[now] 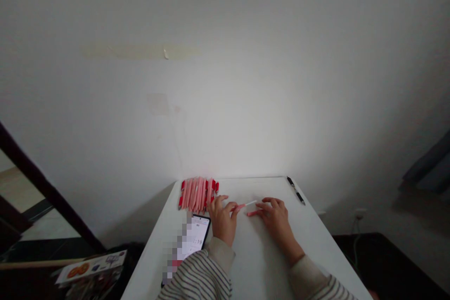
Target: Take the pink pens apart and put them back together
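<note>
My left hand (222, 219) rests on the white table (253, 262), fingers pinched round a thin pink pen part with a white refill (246, 205) sticking out toward the right. My right hand (274, 215) lies close beside it, fingers curled over a short pink pen piece (252, 213) on the table. A row of several pink and red pens (197, 193) lies at the table's far left edge, just beyond my left hand.
A black pen (296, 190) lies near the far right corner. A phone (195, 236) with a lit screen sits left of my left wrist. A white wall rises behind the table. A colourful box (92, 267) sits low at left.
</note>
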The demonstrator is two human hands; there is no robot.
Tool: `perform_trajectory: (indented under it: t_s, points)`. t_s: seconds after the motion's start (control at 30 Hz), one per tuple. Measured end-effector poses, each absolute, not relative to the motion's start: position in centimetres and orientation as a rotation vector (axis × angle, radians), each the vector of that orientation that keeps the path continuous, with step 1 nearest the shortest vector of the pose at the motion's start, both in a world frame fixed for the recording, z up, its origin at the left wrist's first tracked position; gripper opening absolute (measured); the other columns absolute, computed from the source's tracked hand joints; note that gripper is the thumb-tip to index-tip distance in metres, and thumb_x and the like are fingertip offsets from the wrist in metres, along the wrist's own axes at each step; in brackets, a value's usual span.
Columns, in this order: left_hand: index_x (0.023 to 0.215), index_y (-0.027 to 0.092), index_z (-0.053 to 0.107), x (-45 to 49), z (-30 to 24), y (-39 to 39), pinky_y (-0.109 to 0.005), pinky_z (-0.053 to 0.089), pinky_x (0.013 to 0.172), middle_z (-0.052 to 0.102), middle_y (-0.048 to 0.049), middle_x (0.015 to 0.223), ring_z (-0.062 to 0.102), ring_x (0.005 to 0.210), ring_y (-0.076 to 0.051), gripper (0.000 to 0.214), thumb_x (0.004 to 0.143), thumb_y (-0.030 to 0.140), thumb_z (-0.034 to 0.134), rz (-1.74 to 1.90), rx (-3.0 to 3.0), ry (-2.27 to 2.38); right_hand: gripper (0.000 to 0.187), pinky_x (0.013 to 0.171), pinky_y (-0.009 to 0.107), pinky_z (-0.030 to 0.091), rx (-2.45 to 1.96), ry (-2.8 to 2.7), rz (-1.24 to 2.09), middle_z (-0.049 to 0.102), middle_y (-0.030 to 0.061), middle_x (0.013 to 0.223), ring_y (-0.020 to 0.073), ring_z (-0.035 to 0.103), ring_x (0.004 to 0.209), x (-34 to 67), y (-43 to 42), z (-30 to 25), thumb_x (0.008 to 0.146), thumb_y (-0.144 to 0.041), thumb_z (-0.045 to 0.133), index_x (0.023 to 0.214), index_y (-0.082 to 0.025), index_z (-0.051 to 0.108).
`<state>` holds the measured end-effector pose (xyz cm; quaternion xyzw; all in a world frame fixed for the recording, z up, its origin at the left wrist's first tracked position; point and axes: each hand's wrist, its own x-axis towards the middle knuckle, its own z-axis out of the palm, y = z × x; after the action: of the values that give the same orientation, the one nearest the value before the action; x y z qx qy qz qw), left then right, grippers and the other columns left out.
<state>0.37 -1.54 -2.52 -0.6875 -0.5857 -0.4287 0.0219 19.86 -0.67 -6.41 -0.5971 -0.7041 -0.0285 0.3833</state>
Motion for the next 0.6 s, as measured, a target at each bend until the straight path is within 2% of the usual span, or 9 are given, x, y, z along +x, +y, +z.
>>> perform_trajectory:
  t_s: [0.17, 0.4, 0.6]
  points:
    - [0.08, 0.03, 0.072, 0.3, -2.4, -1.6, -0.051, 0.032, 0.1, 0.058, -0.0035, 0.104, 0.048, 0.107, -0.024, 0.015, 0.081, 0.037, 0.059, -1.317, -2.125, -1.826, 0.011, 0.086, 0.046, 0.041, -1.505, -1.806, -0.037, 0.063, 0.0038, 0.106, 0.0278, 0.049, 0.103, 19.8, -0.8, -6.2, 0.081, -0.032, 0.061, 0.086, -0.035, 0.071]
    - [0.08, 0.03, 0.073, 0.3, -2.5, -1.4, -0.054, 0.03, 0.101, 0.058, -0.0043, 0.103, 0.049, 0.106, -0.024, 0.015, 0.081, 0.037, 0.059, -1.314, -2.103, -1.828, 0.021, 0.083, 0.04, 0.041, -1.495, -1.616, -0.009, 0.066, 0.008, 0.094, 0.0256, 0.05, 0.094, 20.5, -0.2, -5.9, 0.087, -0.03, 0.05, 0.09, -0.023, 0.069]
    - [0.08, 0.031, 0.072, 0.2, -2.6, -1.3, -0.054, 0.029, 0.101, 0.058, -0.004, 0.103, 0.049, 0.106, -0.024, 0.017, 0.082, 0.04, 0.058, -1.297, -2.104, -1.843, 0.031, 0.084, 0.039, 0.039, -1.489, -1.546, 0.024, 0.066, 0.0095, 0.093, 0.0255, 0.049, 0.094, 20.7, -0.2, -5.8, 0.091, -0.035, 0.042, 0.09, -0.02, 0.069]
